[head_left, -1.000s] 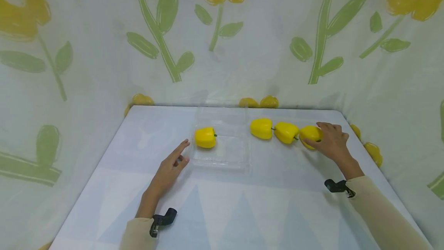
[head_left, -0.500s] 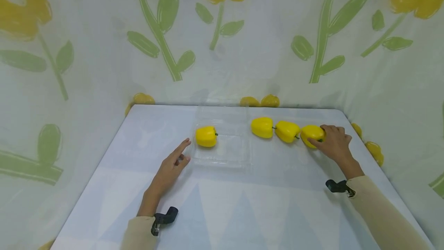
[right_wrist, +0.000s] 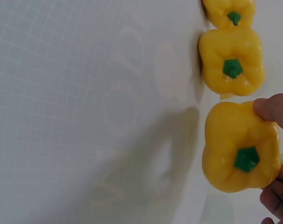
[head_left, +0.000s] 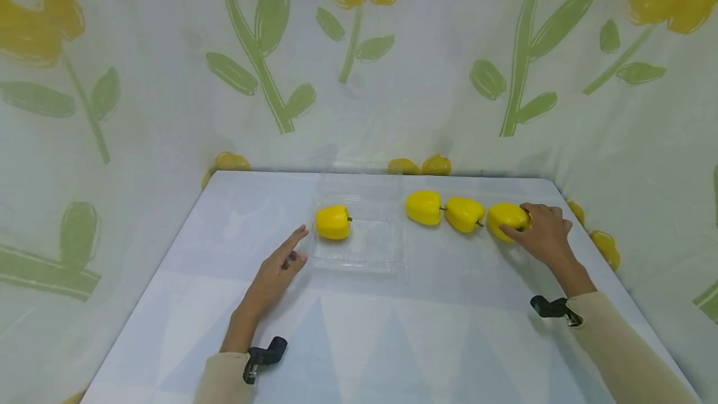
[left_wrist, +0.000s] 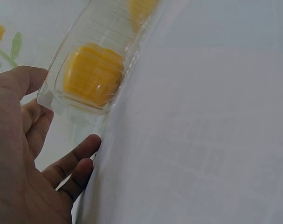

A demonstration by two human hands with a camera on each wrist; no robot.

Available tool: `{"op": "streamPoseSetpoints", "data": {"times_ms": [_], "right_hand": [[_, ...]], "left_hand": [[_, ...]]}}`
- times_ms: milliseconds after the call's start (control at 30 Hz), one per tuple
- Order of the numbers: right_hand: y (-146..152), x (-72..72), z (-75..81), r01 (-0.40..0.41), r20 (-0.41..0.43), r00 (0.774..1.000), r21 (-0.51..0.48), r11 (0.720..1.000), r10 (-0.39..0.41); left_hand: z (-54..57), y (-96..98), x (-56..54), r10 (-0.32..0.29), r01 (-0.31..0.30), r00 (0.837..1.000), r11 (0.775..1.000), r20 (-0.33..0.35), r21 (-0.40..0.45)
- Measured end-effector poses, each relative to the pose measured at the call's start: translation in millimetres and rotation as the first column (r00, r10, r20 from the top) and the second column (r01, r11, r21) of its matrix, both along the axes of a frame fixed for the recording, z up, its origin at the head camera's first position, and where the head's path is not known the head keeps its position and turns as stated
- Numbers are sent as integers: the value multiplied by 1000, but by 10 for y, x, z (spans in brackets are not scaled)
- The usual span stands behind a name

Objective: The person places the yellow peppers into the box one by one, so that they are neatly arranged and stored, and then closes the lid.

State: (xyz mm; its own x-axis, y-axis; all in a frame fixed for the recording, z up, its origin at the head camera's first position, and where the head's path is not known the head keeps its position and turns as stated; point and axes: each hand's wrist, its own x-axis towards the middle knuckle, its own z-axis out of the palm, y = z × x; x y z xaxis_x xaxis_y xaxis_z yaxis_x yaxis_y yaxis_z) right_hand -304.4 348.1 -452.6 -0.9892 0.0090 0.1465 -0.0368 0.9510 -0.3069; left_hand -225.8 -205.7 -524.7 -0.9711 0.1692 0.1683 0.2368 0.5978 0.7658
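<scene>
Right hand [head_left: 543,232] gripping the end yellow pepper [head_left: 503,216]

The right hand has its thumb and fingers curled round this pepper, at the right end of a row on the worktop [head_left: 359,323]. In the right wrist view its green stem faces the camera; whether it rests on the surface or is raised cannot be told. Just to its left lies the middle pepper [head_left: 464,214], also yellow, lying on its side with its stem pointing right. Beyond that lies the far-left pepper [head_left: 423,207], its stem reaching towards the middle one.

The left hand [head_left: 275,273] is held with its fingers extended and apart, gripping nothing, beside the left edge of a clear plastic container [head_left: 373,245]. One fingertip is right at that edge; contact is unclear. Inside, towards the left, a fourth yellow pepper [head_left: 332,222] lies on its side, stem to the right.

A pale cloth [head_left: 404,111] printed with yellow flowers and green leaves hangs behind the worktop.
</scene>
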Motion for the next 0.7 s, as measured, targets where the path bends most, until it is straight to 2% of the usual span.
{"op": "streamPoseSetpoints", "data": {"times_ms": [167, 367, 700], "right_hand": [[-34, 42, 104, -17, -32, 999, -19, 1000, 16], [-96, 53, 245, -41, -61, 997, -26, 999, 39], [-261, 82, 375, -80, -118, 990, -32, 996, 76]], "left_hand": [[-34, -9, 3, -6, 7, 1000, 1000, -7, 27], [-71, 3, 5, -10, 9, 1000, 1000, 11, 20], [-20, 7, 9, 4, -4, 1000, 1000, 19, 9]]}}
